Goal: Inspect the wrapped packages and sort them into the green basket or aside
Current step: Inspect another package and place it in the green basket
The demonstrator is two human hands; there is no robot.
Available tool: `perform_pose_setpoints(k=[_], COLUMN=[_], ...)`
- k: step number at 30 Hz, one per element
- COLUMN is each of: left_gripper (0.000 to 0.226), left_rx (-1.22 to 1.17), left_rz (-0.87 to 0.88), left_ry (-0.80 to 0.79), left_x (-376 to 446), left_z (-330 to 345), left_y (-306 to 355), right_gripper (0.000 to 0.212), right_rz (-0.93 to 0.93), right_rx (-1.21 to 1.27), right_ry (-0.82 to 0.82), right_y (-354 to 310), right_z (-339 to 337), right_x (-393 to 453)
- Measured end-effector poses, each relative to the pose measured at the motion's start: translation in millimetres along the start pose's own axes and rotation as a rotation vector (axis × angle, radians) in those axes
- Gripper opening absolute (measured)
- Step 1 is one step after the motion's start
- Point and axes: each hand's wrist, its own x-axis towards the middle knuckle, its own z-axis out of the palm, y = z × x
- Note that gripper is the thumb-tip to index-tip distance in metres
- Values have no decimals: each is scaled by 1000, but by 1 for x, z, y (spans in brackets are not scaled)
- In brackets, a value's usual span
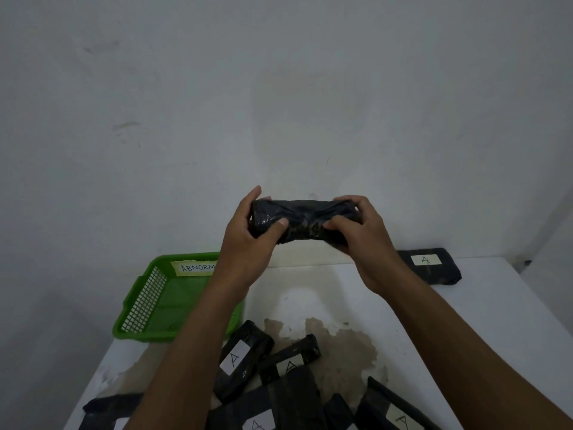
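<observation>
White wall (279,88) behind, scuffed; white table (483,321) below with a brownish stain (344,346) at centre. Both hands raised above the table, holding one black wrapped package (304,218) horizontally between them. Left hand (248,240) grip curled round the package's left end, thumb on the front face, fingers behind. Right hand (359,234) grip curled round the right end, thumb pressing the wrap, plastic bunched there. Green basket (161,305) on the table's left, tilted slightly over the edge, paper label (195,267) reading "ABNORM…", rest hidden by the left forearm. One black package with "A" label (431,265) lies apart at the far right of the table. Pile of black packages (273,389) near the front edge, several showing "A" labels, overlapping.
</observation>
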Motion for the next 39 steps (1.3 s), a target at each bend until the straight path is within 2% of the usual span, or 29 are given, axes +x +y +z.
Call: perform_pose_setpoints(k=[3,5,8,11,14,22,30,33,35,39], left_gripper=[46,37,27,30,36,15,27,32,37,46], left_rx=[-167,-207,-177,-158,-160,-166,-213,-255,-208,81], left_rz=[-215,-204,-70,-9,-33,-46,-129,-221,-246,-19], left_ry=[50,147,240,274,278,249,246,261,257,258], left_x=[-1,-3,-8,-11,-11,-18,-25,-23,-23,-32], left_z=[7,12,16,16,14,8,-2,-10,-15,-21], left_y=[2,4,7,6,4,1,-5,-9,-10,-1], right_gripper=[27,21,22,22,18,11,19,34,42,52], right_rz=[-231,-281,-213,-135,-119,-141,-174,-146,-181,-328], right_rx=[-94,-67,-36,-93,-93,-104,-66,93,77,-76], right_ry=[4,-13,-24,-22,7,32,49,-8,15,100], right_y=[3,4,4,8,11,9,15,18,19,20], right_z=[5,9,14,13,14,16,26,29,32,40], right_x=[-4,-6,-6,-3,-5,-14,-27,-33,-36,-43])
